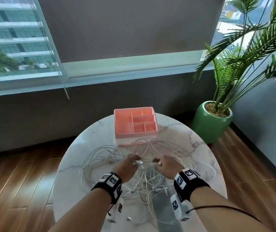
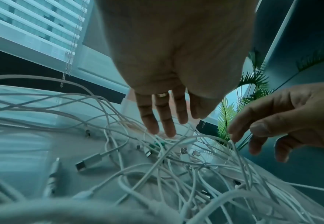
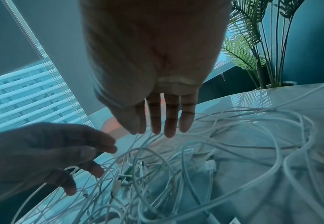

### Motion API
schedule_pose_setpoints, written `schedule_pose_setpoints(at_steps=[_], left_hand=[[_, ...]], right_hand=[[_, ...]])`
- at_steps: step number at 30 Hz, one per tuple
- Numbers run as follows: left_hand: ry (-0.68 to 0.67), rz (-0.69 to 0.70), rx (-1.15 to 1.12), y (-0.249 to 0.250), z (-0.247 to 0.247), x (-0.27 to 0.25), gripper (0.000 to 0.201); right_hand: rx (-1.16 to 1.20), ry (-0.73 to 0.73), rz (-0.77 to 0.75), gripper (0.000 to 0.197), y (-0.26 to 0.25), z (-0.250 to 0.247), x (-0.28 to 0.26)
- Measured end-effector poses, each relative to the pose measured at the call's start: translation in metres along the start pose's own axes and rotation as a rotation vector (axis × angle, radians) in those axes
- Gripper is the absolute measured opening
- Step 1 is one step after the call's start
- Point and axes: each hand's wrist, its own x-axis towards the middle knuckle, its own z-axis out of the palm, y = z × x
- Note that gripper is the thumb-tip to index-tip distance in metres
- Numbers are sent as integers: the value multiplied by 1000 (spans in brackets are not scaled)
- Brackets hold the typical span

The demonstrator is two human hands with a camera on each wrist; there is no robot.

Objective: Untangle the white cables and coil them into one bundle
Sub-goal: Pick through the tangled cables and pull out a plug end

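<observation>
White cables (image 1: 144, 173) in a loose tangle across the round marble worktop (image 1: 77, 164), just in front of a pink organizer (image 1: 134, 122). Left hand (image 1: 125, 168) over the tangle's middle, fingers (image 2: 164, 121) straight and apart, tips down among the strands. Right hand (image 1: 164, 166) beside it, fingers (image 3: 168, 122) extended, slightly spread, gripping nothing. Potted plant (image 1: 212, 121) on the floor at right.

White cables (image 1: 100, 154), pink organizer (image 1: 123, 122), marbled table (image 1: 180, 131)
</observation>
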Motion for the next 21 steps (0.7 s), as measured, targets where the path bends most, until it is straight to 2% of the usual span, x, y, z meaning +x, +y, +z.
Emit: schedule_pose_setpoints(at_steps=[4, 6, 7, 9, 13, 15, 18, 21], left_hand=[[-152, -51, 110, 5, 7, 14, 38], [-235, -60, 172, 2, 14, 16, 39], [-251, -69, 187, 0, 15, 16, 33], [-224, -91, 177, -4, 17, 15, 20], [-204, -86, 110, -11, 17, 13, 16], [-154, -53, 82, -13, 17, 11, 14], [-4, 36, 48, -10, 22, 4, 19], [83, 155, 45, -4, 24, -7, 19]], right_hand=[[6, -103, -6, 36, 1, 8, 4], [44, -73, -2, 28, 8, 13, 2], [65, -29, 4, 21, 13, 15, 1], [50, -1, 37, 11, 25, 19, -2], [-29, -173, 101, 9, 48, 31, -13], [-18, -201, 93, 8, 54, 39, -17], [-79, -135, 33, 8, 52, 51, -23], [-168, -69, -31, 13, 44, 62, -30]])
